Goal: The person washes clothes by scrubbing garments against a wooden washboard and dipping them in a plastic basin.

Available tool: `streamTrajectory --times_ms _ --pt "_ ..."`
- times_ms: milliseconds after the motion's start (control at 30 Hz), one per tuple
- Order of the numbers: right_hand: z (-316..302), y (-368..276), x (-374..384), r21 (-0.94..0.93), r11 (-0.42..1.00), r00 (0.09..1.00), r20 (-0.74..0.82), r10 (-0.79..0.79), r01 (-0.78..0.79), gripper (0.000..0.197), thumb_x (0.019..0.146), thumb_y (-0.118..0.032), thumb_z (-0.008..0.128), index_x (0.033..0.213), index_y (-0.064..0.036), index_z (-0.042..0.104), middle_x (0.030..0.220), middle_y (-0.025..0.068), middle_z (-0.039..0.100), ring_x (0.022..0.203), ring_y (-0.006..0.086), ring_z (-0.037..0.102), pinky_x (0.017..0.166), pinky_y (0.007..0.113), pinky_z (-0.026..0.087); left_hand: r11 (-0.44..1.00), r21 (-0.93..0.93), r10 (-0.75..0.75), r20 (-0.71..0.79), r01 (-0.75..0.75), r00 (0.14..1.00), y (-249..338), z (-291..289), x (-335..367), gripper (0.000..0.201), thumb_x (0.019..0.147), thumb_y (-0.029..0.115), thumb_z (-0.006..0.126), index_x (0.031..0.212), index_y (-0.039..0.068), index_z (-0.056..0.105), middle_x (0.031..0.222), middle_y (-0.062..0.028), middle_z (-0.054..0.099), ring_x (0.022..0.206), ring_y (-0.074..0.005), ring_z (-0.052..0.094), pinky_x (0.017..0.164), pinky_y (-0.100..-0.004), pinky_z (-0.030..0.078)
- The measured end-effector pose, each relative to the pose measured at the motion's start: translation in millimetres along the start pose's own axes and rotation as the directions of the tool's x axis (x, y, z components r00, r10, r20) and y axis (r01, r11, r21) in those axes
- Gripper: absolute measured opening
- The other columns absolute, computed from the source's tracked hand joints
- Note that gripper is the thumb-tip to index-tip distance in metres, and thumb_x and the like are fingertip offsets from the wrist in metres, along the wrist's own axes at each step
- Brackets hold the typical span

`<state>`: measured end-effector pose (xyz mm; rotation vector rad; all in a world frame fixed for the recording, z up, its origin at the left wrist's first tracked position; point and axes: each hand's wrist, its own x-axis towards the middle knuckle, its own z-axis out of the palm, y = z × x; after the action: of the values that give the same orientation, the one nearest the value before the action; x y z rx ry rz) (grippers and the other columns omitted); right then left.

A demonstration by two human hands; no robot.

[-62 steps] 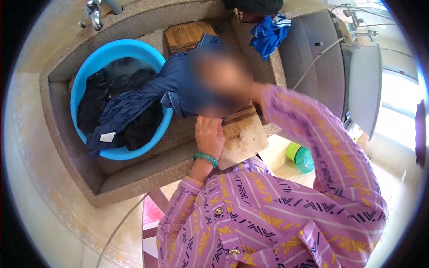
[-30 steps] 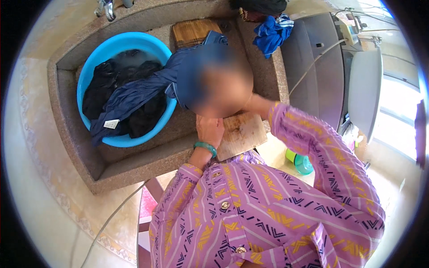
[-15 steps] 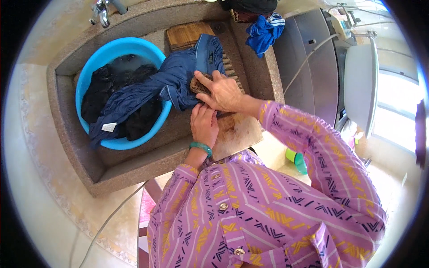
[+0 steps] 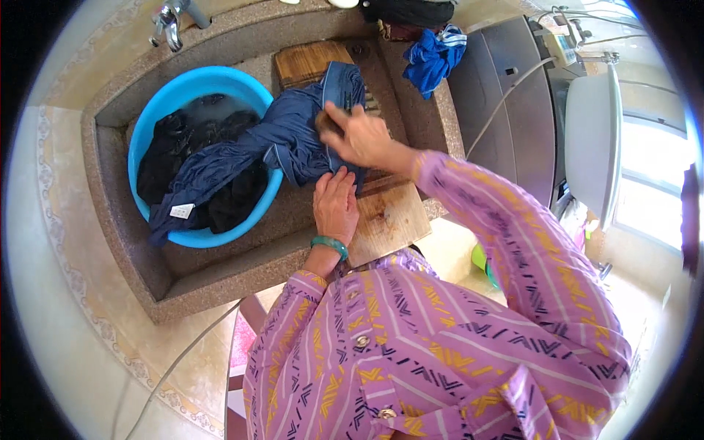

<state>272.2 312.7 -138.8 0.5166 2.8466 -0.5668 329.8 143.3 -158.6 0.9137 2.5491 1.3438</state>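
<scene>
A navy garment [image 4: 290,121] lies across a ridged wooden washboard [image 4: 389,220], its waistband end on the board and its other end trailing into a light blue basin [image 4: 273,192]. My right hand [image 4: 367,139], a little blurred, is closed round a brown scrubbing brush [image 4: 329,126] and presses it on the cloth near the waistband. Just below, my left hand [image 4: 336,205], with a green bangle at the wrist, pins the garment's near edge against the board. Dark wet clothes [image 4: 165,158] soak in cloudy water in the basin.
A speckled stone sink [image 4: 220,282] surrounds basin and board. The tap [image 4: 172,26] is at the back left. A blue cloth [image 4: 433,59] hangs over the right rim, near a grey appliance [image 4: 499,88]. Below on the right stands a green container [image 4: 484,264].
My right hand has shifted slightly up and away from my left hand, taking the brush with it along the cloth. My left hand stays in nearly the same place.
</scene>
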Motion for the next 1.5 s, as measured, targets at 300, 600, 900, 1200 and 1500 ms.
streamTrajectory --times_ms 300,600,900,1200,1500 --pt "16.3 69.2 130.8 -0.173 0.984 0.925 -0.379 -0.025 -0.044 0.062 0.083 -0.047 0.056 0.133 -0.0124 0.043 0.094 0.0283 0.057 0.080 0.0402 0.062 0.067 0.046 0.052 1.000 -0.031 -0.001 0.004 0.001 1.000 13.0 0.0 6.6 0.028 0.074 0.000 0.063 0.102 0.005 0.065 0.111 -0.0115 0.063 0.103 -0.0334 0.054 0.092 -0.0403 0.044" --pt "35.0 124.2 50.5 0.556 0.688 0.768 -0.132 0.627 -0.466 0.060 0.081 -0.050 0.052 0.116 -0.0011 0.057 0.111 0.0272 0.059 0.108 0.0403 0.055 0.092 0.042 0.043 0.989 -0.147 0.016 -0.058 -0.025 0.998 10.3 -29.1 14.9 0.017 0.078 0.002 0.061 0.095 0.003 0.065 0.100 -0.0140 0.065 0.093 -0.0325 0.059 0.084 -0.0392 0.047" --pt "103.7 184.3 60.9 0.390 0.863 0.944 0.055 0.327 -0.321 0.054 0.079 -0.017 0.051 0.133 -0.0100 0.043 0.124 0.0252 0.052 0.114 0.0367 0.052 0.097 0.038 0.041 0.979 -0.198 0.059 0.028 -0.052 0.998 49.2 -133.1 131.7 0.012 0.088 0.009 0.055 0.092 0.001 0.063 0.082 -0.0105 0.065 0.076 -0.0153 0.060 0.070 -0.0274 0.046" --pt "-45.7 56.0 66.0 0.889 0.452 0.976 0.153 -0.153 -0.069 0.042 0.076 -0.010 0.065 0.118 -0.0116 0.059 0.104 0.0132 0.063 0.092 0.0232 0.061 0.076 0.035 0.050 0.835 -0.535 0.257 0.172 -0.129 0.951 117.9 -144.5 189.7 0.024 0.091 0.011 0.055 0.112 0.000 0.056 0.113 -0.0072 0.058 0.101 -0.0159 0.056 0.089 -0.0262 0.042" --pt "-236.0 -78.6 13.7 0.979 -0.138 0.964 -0.178 -0.195 0.153 0.022 0.090 -0.019 0.052 0.092 0.0001 0.062 0.081 0.0086 0.063 0.068 0.0180 0.060 0.057 0.030 0.050 0.978 0.183 -0.121 0.134 0.096 0.984 -48.7 -153.6 102.1 0.117 0.048 0.046 0.087 0.141 0.008 0.026 0.144 -0.0167 0.030 0.136 -0.0385 0.021 0.107 -0.0483 0.024"
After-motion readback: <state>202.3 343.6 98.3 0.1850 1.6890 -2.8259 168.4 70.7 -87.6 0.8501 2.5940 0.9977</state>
